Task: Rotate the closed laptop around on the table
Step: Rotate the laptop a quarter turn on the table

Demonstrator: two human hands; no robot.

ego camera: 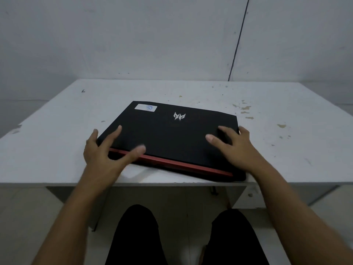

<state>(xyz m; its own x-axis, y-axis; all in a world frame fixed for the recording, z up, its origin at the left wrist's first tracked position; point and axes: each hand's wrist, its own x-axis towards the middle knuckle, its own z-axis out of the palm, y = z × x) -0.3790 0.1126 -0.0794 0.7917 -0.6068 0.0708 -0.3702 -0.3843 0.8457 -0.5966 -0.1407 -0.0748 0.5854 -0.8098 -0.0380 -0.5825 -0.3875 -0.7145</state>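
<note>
A closed black laptop [172, 134] lies flat on the white table [57, 131], skewed so its red-trimmed edge faces me and slants down to the right. A silver logo and a white sticker mark the lid. My left hand [107, 148] spans the near left corner, fingers spread on the lid and thumb over the red edge. My right hand [233, 146] rests on the right side of the lid, with the outer fingers wrapped over the right edge.
The laptop's near right corner sits at the table's front edge [172, 183]. Grey walls stand behind the table, with a dark cable [238, 39] running down the right wall. My legs in black trousers [137, 236] are below.
</note>
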